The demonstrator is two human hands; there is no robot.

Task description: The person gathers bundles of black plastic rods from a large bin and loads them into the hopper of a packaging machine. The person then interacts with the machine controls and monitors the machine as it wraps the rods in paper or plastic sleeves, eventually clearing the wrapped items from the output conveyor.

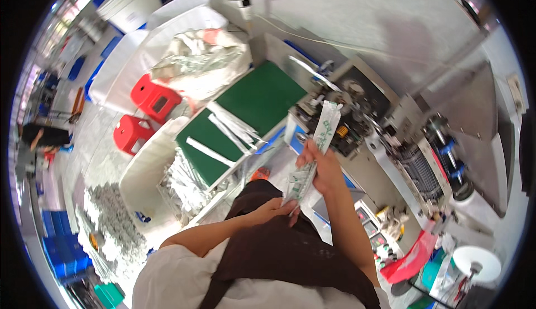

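Before my apron, both hands hold slim white paper-like wrappers printed in green. My left hand (279,209) grips the lower end of a small bundle of wrappers (298,183). Higher up and to the right, my right hand (324,167) is closed around the bundle's upper part. A long printed wrapper (327,124) sticks up out of that hand, in front of the packaging machine (356,95). To the left, several white slim packets (232,126) lie on a green conveyor belt (261,97). Whether the held wrappers are filled cannot be seen.
Below the belt's end, a white tub (144,179) holds many packets. Two red stools (134,133) stand on the floor beyond it. A large sack (205,61) is behind the belt. Machine rollers (425,173) and a control panel (368,225) are at the right. A person (44,137) is far left.
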